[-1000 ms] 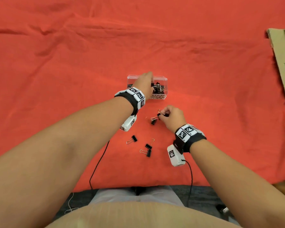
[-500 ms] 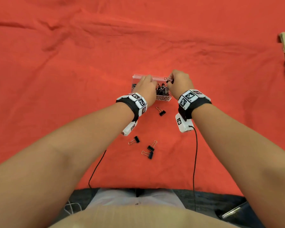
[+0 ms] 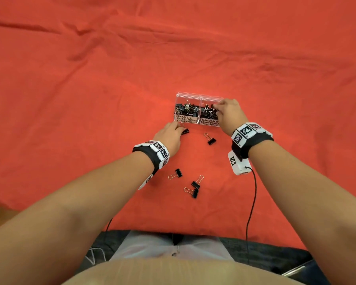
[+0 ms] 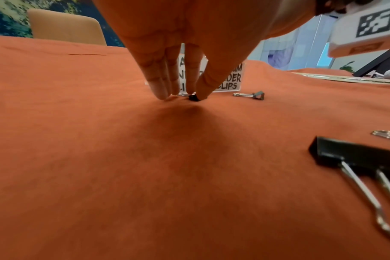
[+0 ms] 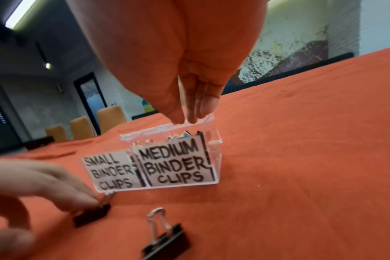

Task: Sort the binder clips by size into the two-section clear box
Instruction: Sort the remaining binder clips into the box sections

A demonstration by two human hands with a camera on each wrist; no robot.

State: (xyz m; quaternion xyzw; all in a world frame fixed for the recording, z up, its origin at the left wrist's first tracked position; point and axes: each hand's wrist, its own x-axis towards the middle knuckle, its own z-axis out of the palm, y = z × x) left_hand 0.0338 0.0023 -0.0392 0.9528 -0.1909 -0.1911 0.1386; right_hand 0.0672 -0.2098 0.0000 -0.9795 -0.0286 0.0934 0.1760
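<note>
Two sections of the clear box [image 3: 198,97] hold clips; left fingers [image 4: 160,88] pinch a binder clip [image 3: 185,131], right fingers [image 5: 190,112] together.

Two handwritten labels front the clear box [image 5: 214,140]: "SMALL BINDER CLIPS" [image 5: 112,171] on the section nearer the left hand [image 5: 40,184], "MEDIUM BINDER CLIPS" [image 5: 176,165] under the right hand [image 5: 185,79].

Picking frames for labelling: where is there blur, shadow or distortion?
Head view: sharp, evenly lit. Left wrist view: left hand casts a dark shadow on the cloth; the near clip is soft, stretched. Right wrist view: left hand's fingers blurred; box labels readable.
</note>
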